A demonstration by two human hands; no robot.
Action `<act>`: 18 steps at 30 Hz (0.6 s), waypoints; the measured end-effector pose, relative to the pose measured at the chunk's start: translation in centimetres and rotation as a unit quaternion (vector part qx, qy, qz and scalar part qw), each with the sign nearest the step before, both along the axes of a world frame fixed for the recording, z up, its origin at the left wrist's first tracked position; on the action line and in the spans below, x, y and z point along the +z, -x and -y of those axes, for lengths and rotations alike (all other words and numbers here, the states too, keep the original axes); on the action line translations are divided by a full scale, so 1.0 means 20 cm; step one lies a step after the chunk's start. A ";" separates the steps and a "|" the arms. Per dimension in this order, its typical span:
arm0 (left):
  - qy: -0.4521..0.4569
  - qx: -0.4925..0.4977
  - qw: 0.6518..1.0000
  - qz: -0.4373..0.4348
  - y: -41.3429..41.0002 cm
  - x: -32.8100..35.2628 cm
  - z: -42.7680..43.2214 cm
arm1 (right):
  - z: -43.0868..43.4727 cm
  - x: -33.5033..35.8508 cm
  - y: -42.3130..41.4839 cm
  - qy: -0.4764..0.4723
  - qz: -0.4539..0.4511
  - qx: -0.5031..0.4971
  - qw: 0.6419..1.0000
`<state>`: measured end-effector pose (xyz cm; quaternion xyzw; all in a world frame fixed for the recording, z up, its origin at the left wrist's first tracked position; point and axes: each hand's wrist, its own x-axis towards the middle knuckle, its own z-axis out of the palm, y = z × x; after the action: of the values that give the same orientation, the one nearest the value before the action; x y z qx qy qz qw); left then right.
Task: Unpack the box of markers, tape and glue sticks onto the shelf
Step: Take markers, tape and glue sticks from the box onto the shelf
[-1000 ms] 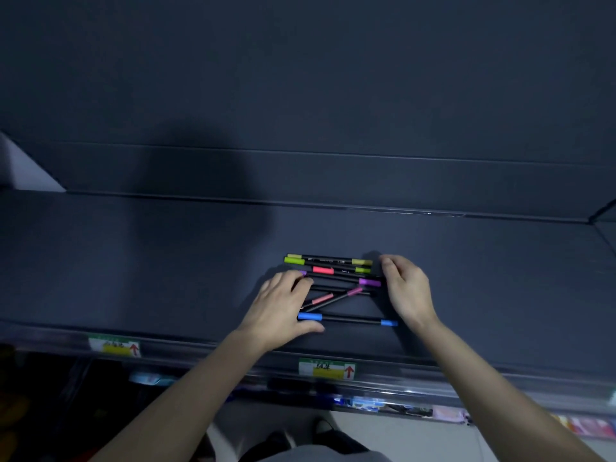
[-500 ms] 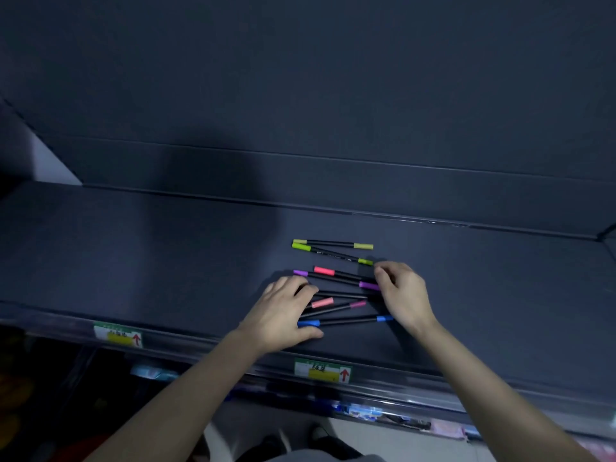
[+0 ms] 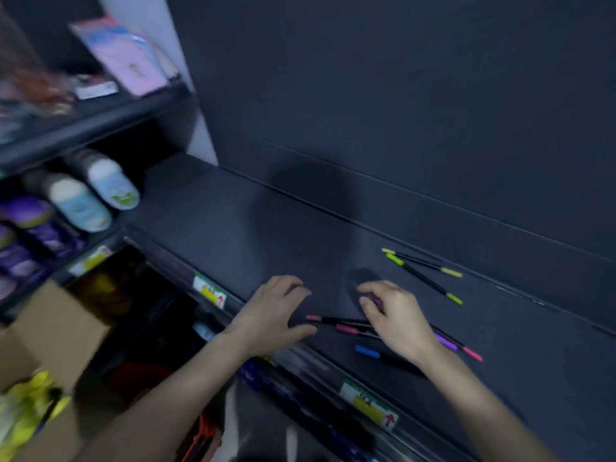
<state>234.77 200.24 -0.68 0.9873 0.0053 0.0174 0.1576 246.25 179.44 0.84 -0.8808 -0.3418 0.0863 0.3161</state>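
Observation:
Several black markers with coloured tips lie on the dark shelf [image 3: 216,228]. Two yellow-green markers [image 3: 423,278] sit apart at the back right. Pink-tipped markers [image 3: 333,321] and a blue-tipped marker [image 3: 366,351] lie near the front edge. My left hand [image 3: 273,311] rests flat on the shelf with its fingers spread, just left of the pink tips. My right hand [image 3: 393,323] covers the middle of the pile, its fingers curled round the end of a purple-tipped marker [image 3: 446,341]. The cardboard box [image 3: 56,328] stands low at the left, with yellow items [image 3: 23,405] inside.
Price labels [image 3: 210,291] are stuck along the shelf's front rail. The neighbouring shelves at the left hold white bottles [image 3: 76,201], purple packs [image 3: 26,228] and pink packets [image 3: 123,58]. A dark back panel rises behind the shelf.
The view has swung left and tilted, bringing the box and the left shelves into sight. The markers are more spread out, and my right hand has moved over the pile.

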 end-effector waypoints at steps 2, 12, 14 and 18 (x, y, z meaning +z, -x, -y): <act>0.006 0.049 0.999 0.012 0.11 0.03 -0.10 | -0.13 0.02 0.04 0.000 -0.015 0.048 0.999; 0.052 0.278 0.959 0.030 0.88 0.12 -0.56 | -0.77 0.10 0.41 0.030 -0.036 0.239 0.970; 0.061 0.324 0.943 0.034 1.07 0.11 -0.65 | -0.90 0.10 0.52 0.035 -0.046 0.267 0.962; 0.064 0.428 0.901 0.027 1.44 0.10 -0.82 | -1.13 0.08 0.73 0.040 -0.044 0.316 0.947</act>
<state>205.99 216.67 1.27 0.8770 0.4242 0.1096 0.1974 231.72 202.09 2.45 -0.7347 -0.5849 0.2343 0.2514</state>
